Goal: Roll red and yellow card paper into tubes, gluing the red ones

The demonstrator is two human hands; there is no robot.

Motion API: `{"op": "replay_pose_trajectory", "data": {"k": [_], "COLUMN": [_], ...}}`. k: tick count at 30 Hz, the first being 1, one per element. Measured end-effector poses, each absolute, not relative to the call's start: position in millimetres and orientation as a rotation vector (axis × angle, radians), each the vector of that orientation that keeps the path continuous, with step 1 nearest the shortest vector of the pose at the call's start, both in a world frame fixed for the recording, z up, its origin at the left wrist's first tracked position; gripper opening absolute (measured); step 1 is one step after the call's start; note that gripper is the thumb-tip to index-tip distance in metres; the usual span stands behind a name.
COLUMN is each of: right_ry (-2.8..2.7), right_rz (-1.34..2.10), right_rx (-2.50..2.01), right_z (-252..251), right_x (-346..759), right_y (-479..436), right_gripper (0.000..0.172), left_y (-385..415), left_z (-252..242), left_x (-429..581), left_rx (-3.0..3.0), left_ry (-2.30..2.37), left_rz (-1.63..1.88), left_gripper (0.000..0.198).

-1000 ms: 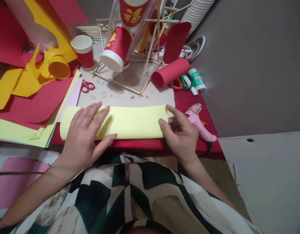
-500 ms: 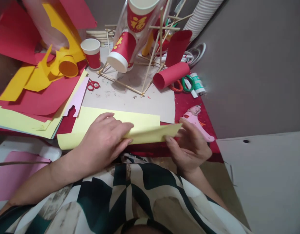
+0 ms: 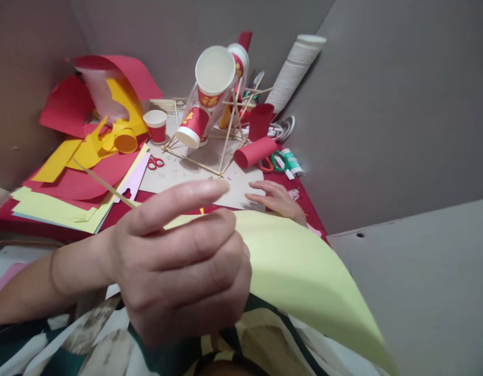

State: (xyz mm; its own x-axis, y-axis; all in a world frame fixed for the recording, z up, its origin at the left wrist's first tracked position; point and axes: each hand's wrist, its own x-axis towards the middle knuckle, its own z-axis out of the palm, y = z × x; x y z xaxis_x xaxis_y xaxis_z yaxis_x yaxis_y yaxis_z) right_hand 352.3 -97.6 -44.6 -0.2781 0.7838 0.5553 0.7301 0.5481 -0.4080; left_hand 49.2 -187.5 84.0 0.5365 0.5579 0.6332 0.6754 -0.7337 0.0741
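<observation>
Close to the camera, my left hand (image 3: 182,261) is closed on a sheet of pale yellow paper (image 3: 300,277). The sheet bends out to the right and hangs down over my lap. A thin tan strip (image 3: 104,183) sticks out on the far side of this hand; whether it is the sheet's edge cannot be made out. Beyond the paper, my right hand (image 3: 280,202) reaches over the grey board (image 3: 233,196) with its fingers apart and nothing between them. It is nearest the pink glue gun (image 3: 294,195), which is mostly hidden behind it and the sheet.
A stick frame (image 3: 194,161) holding red-and-white paper cups (image 3: 216,70) stands at the back. Around it are a loose cup (image 3: 155,125), red-handled scissors (image 3: 155,163), a red paper tube (image 3: 255,152) and green-handled scissors (image 3: 278,162). Coloured paper (image 3: 69,188) is heaped left.
The yellow sheet has come up off the table towards me in my left hand. My right hand has let go of it and moved forward over the board. The view has tilted up.
</observation>
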Motion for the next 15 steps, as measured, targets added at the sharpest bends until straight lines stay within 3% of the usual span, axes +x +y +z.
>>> {"op": "replay_pose_trajectory", "data": {"k": [3,9,15], "right_ry": [-2.049,-1.719,-1.977], "right_rz": [0.070,-0.183,-0.184], "right_rx": [-1.049,-1.031,-0.966], "right_z": [-24.7,5.1,-14.8], "right_x": [347.5,331.9,333.1], "right_y": [-93.9,-115.7,-138.1], "right_gripper": [0.036,0.017,0.032], "left_y": [-185.2,-169.3,-140.3], "left_z": [77.4,55.9,-16.3], "left_x": [42.9,5.8,-46.8], "left_rx": [-2.537,-2.457,-2.564], "left_ry": [-0.968,-0.884,-1.162], "left_rz": [-1.064,-1.199,-0.994], "left_gripper": [0.037,0.031,0.019]}}
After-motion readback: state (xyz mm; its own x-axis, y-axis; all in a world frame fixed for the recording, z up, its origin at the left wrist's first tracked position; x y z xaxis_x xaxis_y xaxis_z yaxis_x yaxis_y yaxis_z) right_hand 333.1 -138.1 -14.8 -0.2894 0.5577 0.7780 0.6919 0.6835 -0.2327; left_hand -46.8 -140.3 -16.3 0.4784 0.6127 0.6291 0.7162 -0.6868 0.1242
